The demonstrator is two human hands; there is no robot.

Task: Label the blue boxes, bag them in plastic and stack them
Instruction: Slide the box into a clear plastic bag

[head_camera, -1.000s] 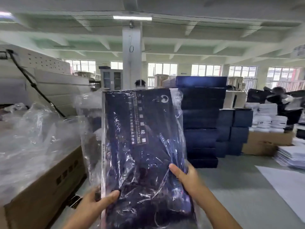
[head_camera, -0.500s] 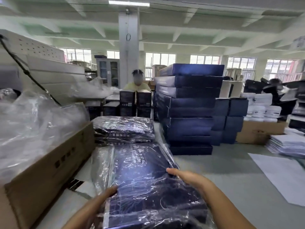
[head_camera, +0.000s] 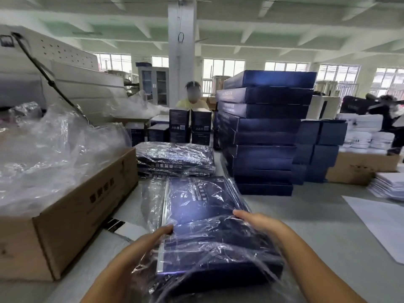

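Observation:
A flat dark blue box in a clear plastic bag (head_camera: 203,217) lies tilted low over the grey table (head_camera: 317,226), its far end toward the stack. My left hand (head_camera: 144,243) holds its left edge, thumb on top. My right hand (head_camera: 260,224) holds its right edge, thumb over the plastic. Just beyond sits a short stack of bagged blue boxes (head_camera: 175,158). To the right rises a tall pile of unbagged blue boxes (head_camera: 264,132).
An open cardboard carton (head_camera: 72,206) full of loose clear plastic bags (head_camera: 50,145) stands at the left. A person sits behind small dark boxes (head_camera: 190,125) at the back. More blue boxes (head_camera: 321,149), a brown carton (head_camera: 358,167) and paper stacks (head_camera: 389,184) lie to the right.
The bagged box, upright in front of me a second ago, has been tipped down flat and lowered toward the table. Both hands kept hold of its edges.

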